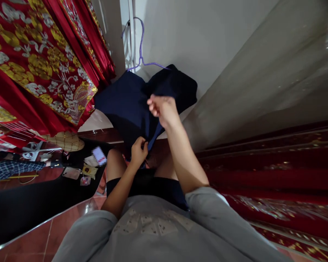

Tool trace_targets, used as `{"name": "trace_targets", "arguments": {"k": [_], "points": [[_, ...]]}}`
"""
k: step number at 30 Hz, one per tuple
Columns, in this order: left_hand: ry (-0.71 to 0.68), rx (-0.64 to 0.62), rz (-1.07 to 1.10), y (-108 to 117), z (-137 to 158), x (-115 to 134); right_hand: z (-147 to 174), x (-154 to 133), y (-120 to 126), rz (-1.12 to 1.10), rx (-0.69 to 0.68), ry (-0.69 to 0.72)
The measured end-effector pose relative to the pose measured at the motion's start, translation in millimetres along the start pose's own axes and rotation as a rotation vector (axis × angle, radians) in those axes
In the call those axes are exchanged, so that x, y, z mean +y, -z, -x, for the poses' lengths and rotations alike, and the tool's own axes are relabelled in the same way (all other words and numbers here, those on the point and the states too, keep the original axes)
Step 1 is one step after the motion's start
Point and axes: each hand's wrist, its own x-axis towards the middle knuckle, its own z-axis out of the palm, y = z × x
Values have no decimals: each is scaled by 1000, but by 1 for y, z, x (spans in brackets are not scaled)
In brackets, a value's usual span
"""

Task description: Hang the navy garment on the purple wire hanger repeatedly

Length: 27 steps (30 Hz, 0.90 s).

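Note:
A dark navy garment (125,98) hangs in front of me on a purple hanger (141,60), its lower part drawn together toward my lap. My left hand (139,151) pinches the garment's lower edge between thumb and fingers. Higher up and to the right, my right hand (164,109) is raised in front of the cloth with its fingers curled together. Whatever may lie in that pinch is too small to make out. Whether the right fingers touch the garment cannot be told.
Red cloth (43,62) with gold and silver embroidery hangs at the left. Below it, a black bench (38,203) bears a phone (71,173), a yellow packet (89,170) and other small things. A greyish sheet (251,80) slopes at the right above red decorated panels (276,171).

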Motion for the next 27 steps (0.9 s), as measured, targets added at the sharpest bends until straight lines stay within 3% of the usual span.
{"name": "trace_targets", "arguments": {"k": [3,7,11,14,17,19,22,25,27], "points": [[-16,-82,-62,-4,-7,-1,-26,-40,-18,-18,3,118],[-29,-186,-25,13,-30,18,-14,-45,-29,29,-111,164],[-217,-3,12,59,-81,72,5,-40,-19,78,-134,160],[-384,19,-135,89,-126,111,8,-50,-14,91,-157,187],[-457,19,-198,97,-151,129,7,-54,-14,129,-180,259],[-477,46,-217,95,-154,135,6,-42,-14,171,-153,305],[-523,159,-231,99,-152,138,5,1,-9,274,-116,296],[-562,428,-200,126,-166,125,8,46,-1,337,-150,192],[-529,603,-103,154,-181,99,13,63,4,288,-166,141]]}}
